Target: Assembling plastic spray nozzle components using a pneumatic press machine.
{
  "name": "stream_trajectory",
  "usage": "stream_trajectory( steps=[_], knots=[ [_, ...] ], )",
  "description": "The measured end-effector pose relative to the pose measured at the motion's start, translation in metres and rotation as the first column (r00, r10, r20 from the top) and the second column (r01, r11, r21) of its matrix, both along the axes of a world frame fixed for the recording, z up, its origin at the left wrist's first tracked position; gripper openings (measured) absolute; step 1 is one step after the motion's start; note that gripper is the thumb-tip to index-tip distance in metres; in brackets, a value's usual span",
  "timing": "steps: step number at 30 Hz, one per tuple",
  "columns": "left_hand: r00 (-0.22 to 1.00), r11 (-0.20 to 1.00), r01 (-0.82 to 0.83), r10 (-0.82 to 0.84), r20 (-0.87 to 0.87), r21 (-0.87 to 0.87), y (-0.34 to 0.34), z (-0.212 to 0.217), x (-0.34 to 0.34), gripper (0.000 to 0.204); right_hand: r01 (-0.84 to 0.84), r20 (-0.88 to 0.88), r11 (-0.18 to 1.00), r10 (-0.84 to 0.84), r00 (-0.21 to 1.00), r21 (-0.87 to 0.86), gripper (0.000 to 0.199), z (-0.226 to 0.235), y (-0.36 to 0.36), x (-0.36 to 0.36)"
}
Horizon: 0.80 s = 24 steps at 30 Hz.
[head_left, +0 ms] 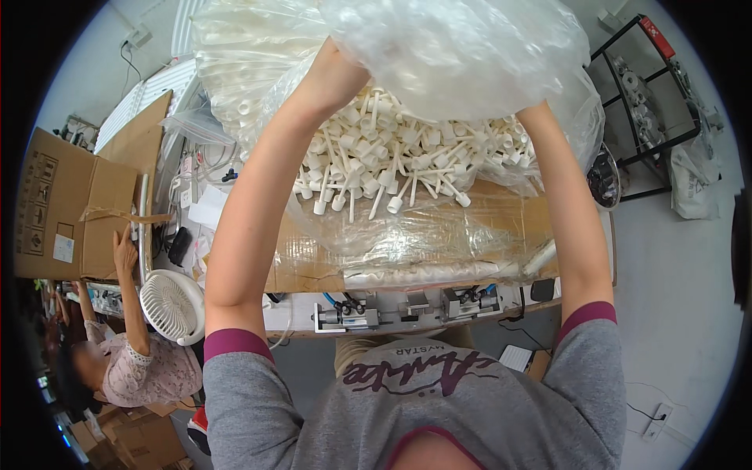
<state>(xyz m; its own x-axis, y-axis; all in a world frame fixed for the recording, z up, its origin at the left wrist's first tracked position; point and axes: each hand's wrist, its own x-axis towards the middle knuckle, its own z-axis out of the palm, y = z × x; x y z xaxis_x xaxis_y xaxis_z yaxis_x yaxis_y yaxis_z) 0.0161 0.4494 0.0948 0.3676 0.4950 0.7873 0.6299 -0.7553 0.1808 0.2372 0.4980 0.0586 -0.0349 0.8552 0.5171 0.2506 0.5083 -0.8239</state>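
Both my arms reach forward over a heap of cream-white plastic parts (376, 149), each with a cup-shaped head and a thin stem. A large clear plastic bag (470, 55) is raised between my hands above the heap. My left hand (338, 74) grips it at the left, with the fingers hidden in the plastic. At the right, the bag covers nearly all of my right hand (534, 111), which holds it up too; its fingers do not show. The parts lie on more clear plastic over a taped cardboard box (470, 223).
Metal clamp fixtures (348, 313) with blue tubes line the bench's near edge. A white fan (172, 305) and an open carton (59, 204) are at the left, where a co-worker (149, 368) reaches up. A black rack (650, 86) and a round metal bowl (605, 178) are at the right.
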Motion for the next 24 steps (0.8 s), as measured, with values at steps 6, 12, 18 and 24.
stream_trajectory(
  steps=[6,12,18,24],
  knots=[
    [1.0,1.0,-0.004,0.004,-0.005,0.006,-0.007,0.001,0.001,0.035,0.0,-0.011,0.999,0.0,1.0,-0.033,0.014,-0.009,-0.001,0.011],
    [1.0,1.0,-0.011,0.011,-0.013,-0.002,-0.012,0.005,-0.001,0.032,-0.049,0.032,0.997,0.05,0.998,-0.055,0.017,-0.016,-0.055,0.012],
    [0.999,1.0,0.024,-0.024,-0.024,-0.006,-0.006,0.006,0.008,0.03,-0.07,0.069,0.996,0.066,0.995,0.048,0.014,0.016,-0.106,0.003],
    [0.998,0.997,0.058,-0.06,-0.038,-0.042,-0.009,0.002,0.015,0.028,-0.194,0.056,0.976,0.2,0.978,-0.104,0.016,0.009,-0.124,-0.002]
  ],
)
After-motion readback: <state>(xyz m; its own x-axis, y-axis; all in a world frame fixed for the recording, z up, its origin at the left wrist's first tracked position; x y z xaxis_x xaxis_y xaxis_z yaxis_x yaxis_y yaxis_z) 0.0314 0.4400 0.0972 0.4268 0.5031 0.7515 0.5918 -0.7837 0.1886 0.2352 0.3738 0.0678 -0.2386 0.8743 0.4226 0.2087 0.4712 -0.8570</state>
